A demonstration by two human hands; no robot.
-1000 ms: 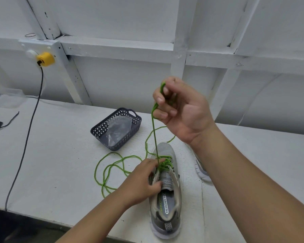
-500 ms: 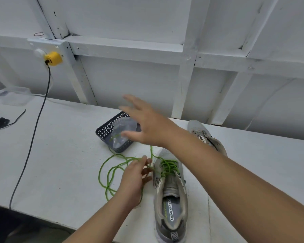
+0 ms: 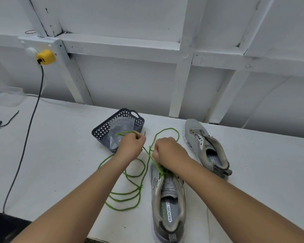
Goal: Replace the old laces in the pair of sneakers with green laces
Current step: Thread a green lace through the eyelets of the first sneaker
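On the counter I see one sneaker nearest me and the other sneaker behind it to the right. The basket sits behind and left of the near sneaker, a bag inside it. The lace lies looped between basket and near sneaker. A cable runs down the counter's left side.

A white table carries two grey sneakers, loops of green lace, a dark basket holding a plastic bag, a black cable and a clear container.
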